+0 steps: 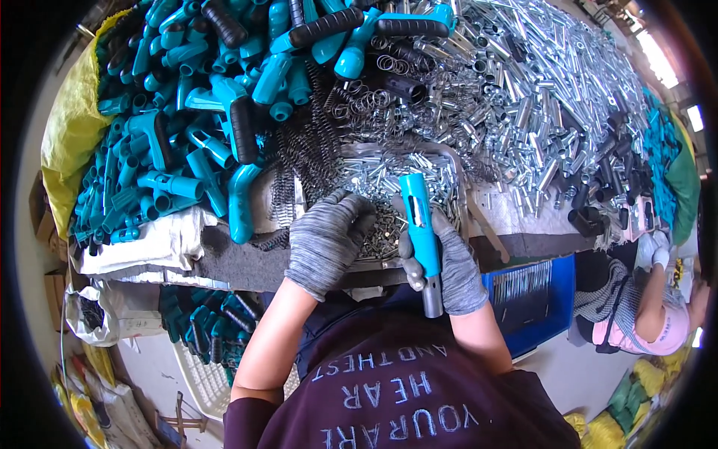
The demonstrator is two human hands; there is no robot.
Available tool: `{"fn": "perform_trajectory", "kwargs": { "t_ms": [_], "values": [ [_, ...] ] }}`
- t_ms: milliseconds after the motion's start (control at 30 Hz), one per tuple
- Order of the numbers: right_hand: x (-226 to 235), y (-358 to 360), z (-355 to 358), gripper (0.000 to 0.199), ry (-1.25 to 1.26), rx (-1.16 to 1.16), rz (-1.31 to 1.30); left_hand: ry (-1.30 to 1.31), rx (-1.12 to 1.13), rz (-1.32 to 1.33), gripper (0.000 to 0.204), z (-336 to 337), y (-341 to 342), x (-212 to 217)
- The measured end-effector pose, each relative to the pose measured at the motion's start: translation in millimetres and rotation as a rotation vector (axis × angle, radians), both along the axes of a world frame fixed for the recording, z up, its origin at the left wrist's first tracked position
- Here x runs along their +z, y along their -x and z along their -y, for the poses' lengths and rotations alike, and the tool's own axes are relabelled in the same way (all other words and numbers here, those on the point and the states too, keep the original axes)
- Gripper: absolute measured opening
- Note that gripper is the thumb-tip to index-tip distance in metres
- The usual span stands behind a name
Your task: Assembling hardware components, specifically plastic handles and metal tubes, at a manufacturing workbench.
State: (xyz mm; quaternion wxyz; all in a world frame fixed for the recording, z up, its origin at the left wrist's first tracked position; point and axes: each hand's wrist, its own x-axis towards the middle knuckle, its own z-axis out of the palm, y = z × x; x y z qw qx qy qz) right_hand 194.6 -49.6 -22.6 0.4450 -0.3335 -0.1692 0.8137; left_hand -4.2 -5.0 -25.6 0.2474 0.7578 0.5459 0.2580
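Observation:
My right hand (458,263), in a grey striped knit glove, is wrapped round a teal tool housing (425,243). The housing is tilted, with a long slot near its upper end, and a short metal tube (432,299) sticks out of its lower end. My left hand (325,238), gloved alike, is bent over small dark screws (384,233) at the near side of a parts tray. Its fingers are curled together, and whatever they pinch is hidden. Bright metal pins (389,173) fill the tray's far side.
Teal housings with black grips (238,120) are heaped at left, springs (299,150) beside them, and metal tubes and rods (550,90) at right. Below the table edge stand a blue crate (565,299) and a white basket (198,385). A co-worker (636,310) sits at far right.

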Motion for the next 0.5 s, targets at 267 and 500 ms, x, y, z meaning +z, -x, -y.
{"fn": "perform_trajectory", "kwargs": {
  "t_ms": [267, 500],
  "values": [
    [-3.5, -2.2, -0.5, 0.066, 0.143, 0.042, -0.166, 0.321, -0.021, 0.648, 0.014, 4.9, -5.3, 7.4],
    [-3.1, 1.7, -0.9, 0.064, 0.120, 0.017, -0.260, 0.520, -0.128, 0.961, 0.017, 6.9, -7.6, 20.0]
  ]
}}
